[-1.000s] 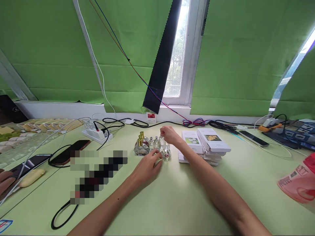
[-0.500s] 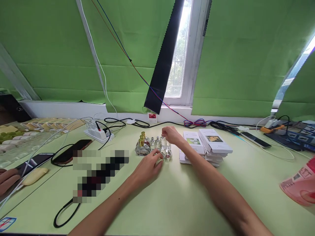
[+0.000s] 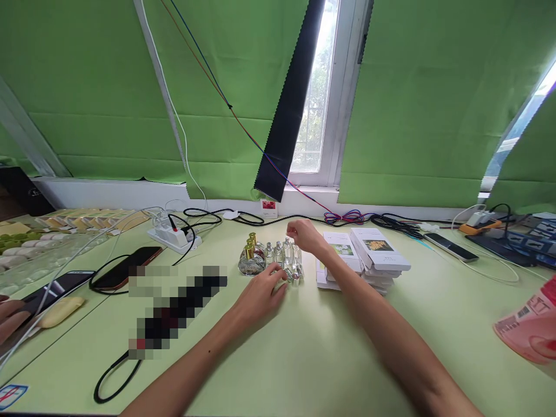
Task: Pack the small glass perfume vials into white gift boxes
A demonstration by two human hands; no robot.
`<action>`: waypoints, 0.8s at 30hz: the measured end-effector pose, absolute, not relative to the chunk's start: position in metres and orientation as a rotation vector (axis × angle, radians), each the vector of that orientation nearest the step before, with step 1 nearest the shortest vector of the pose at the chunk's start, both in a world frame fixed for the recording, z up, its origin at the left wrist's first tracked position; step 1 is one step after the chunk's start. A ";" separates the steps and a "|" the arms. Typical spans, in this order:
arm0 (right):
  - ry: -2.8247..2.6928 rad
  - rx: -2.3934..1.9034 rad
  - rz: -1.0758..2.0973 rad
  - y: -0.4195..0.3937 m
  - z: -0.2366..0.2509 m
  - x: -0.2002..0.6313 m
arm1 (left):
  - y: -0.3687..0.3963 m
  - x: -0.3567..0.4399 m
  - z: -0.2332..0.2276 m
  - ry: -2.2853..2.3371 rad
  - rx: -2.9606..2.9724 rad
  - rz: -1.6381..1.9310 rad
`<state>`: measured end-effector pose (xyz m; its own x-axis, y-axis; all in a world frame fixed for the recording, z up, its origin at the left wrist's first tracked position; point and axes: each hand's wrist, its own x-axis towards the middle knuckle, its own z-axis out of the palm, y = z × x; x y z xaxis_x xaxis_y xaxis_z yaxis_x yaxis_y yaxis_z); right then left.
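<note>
Backdrop: green blinds over a window, pale green counter [image 3: 304, 347] underneath, cables everywhere tbh.

Landmark: cluster of small glass bottles [image 3: 278, 258] mid-counter, everything below is placed off that.

Head view, left hand [image 3: 260, 295]: sits just on the near side of the bottles, fingers curled and touching the closest ones low down. Looks like a light pinch on a tiny bottle, but can't tell for sure if it's really gripping.

Head view, right hand [image 3: 306, 236]: hovers over the far-right top of the bottles, fingertips pinched together at the cap of a tall clear one. Whether there's a cap between the fingers, can't tell, too small.

Key relation: bottles stand upright, long axis vertical, wedged between the two hands. Left comes in from the near side, right from above. Both are basically on them.

Gold-capped bottles [image 3: 249, 250]: left end of the cluster, untouched.

White boxes [image 3: 365, 255]: stacked just right of the bottles, right forearm passes beside them.

Power strip [image 3: 174, 236]: well left of the bottles, toward the wall.

Phones [image 3: 124, 272]: further left again, with a black cable looped near.

Pink packet [image 3: 527, 330]: far right of the bottles, at the frame edge.

Someone else's hand [image 3: 11, 324]: far left edge, not the wearer's.
</note>
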<state>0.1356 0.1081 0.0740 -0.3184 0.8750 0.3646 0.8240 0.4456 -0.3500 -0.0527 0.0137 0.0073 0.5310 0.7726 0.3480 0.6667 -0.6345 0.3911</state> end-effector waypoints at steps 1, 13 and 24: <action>-2.203 -1.428 0.131 0.108 0.075 0.136 | 0.014 -0.053 0.007 1.219 2.561 0.737; -2.473 -1.601 0.152 0.074 0.103 0.130 | 0.014 -0.053 0.007 1.220 2.512 0.742; -2.725 -1.889 0.321 0.064 0.086 0.113 | 0.016 -0.055 0.005 1.197 2.549 0.762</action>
<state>0.1129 0.0635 0.0859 -0.3448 0.9013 -0.2621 0.9376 0.3443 -0.0494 -0.0552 0.0156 0.0046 0.5326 0.7661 0.3598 0.6499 -0.6425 0.4060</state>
